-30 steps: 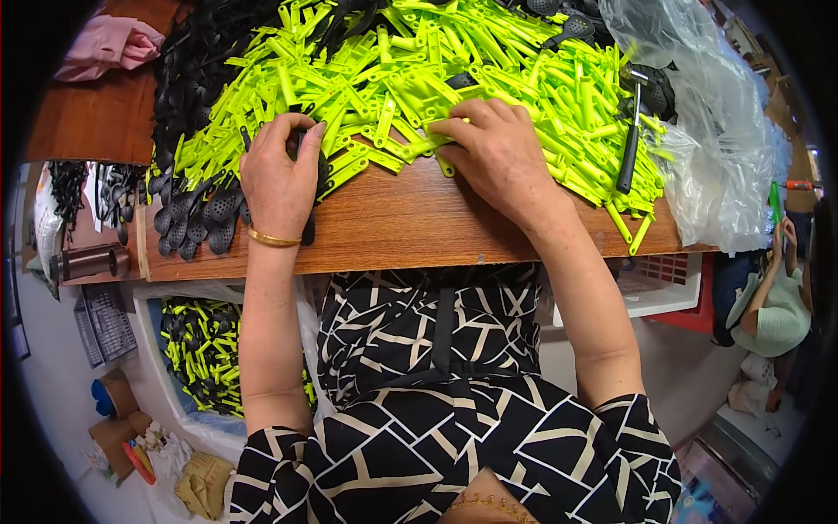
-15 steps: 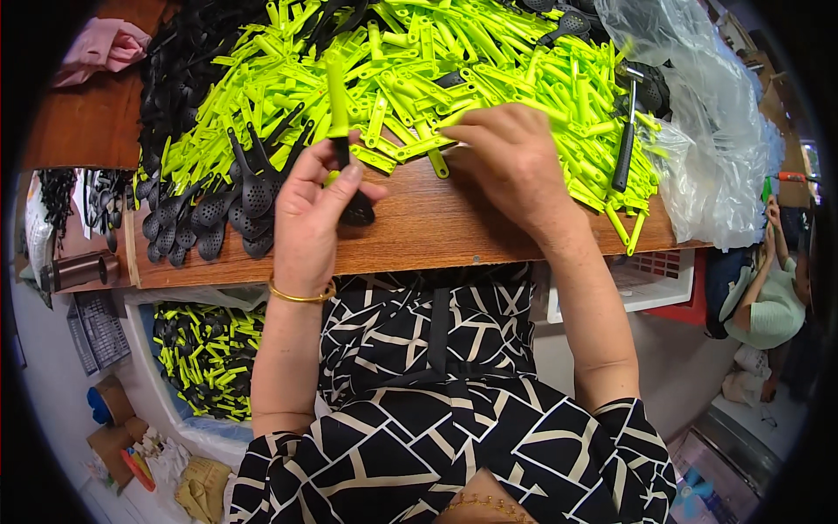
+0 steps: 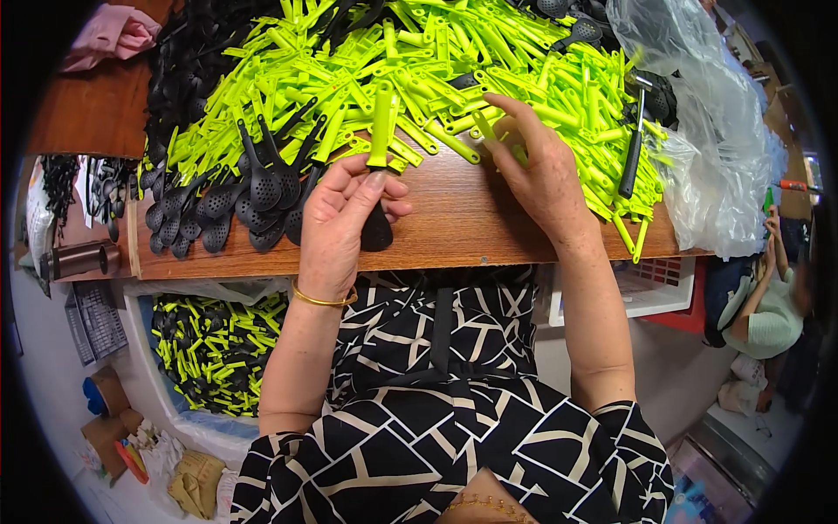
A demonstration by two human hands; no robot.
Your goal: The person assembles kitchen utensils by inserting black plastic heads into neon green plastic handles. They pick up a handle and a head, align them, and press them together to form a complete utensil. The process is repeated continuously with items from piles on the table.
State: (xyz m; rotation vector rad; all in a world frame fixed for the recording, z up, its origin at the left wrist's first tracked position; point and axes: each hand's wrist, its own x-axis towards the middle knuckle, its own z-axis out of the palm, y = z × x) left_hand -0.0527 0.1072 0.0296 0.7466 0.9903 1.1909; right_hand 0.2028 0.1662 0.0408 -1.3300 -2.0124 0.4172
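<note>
Two hands up over the table [image 3: 454, 223], and the left hand [image 3: 342, 214] is the busy one: thumb and fingers pinched around the neck of a black plastic spoon [image 3: 377, 230] whose upper end runs into a lime-green plastic handle [image 3: 383, 127]. Fingers cover the join, so can't tell if it's fully seated. If it's only loosely on, I'd say a bump or a twist could pop it off.

The right hand [image 3: 548, 179] is half curled, thumb and index finger apart, with another lime-green strip-shaped handle [image 3: 483, 125] between their tips. Can't tell if that's really gripped or just lying there. If it's barely touched, it could easily drop back into the big heap of lime-green handles [image 3: 436, 61].

Other worries: that heap looks loose, so pulling from low down might send some sliding. A hammer with a black grip [image 3: 631, 164] rests right on it and could go along. Left of the left hand, a bunch of black perforated spoons [image 3: 262, 188] sits close to the front edge, so a careless wrist might sweep some off, maybe toward the tub of mixed black and green pieces [image 3: 218, 349] below.
</note>
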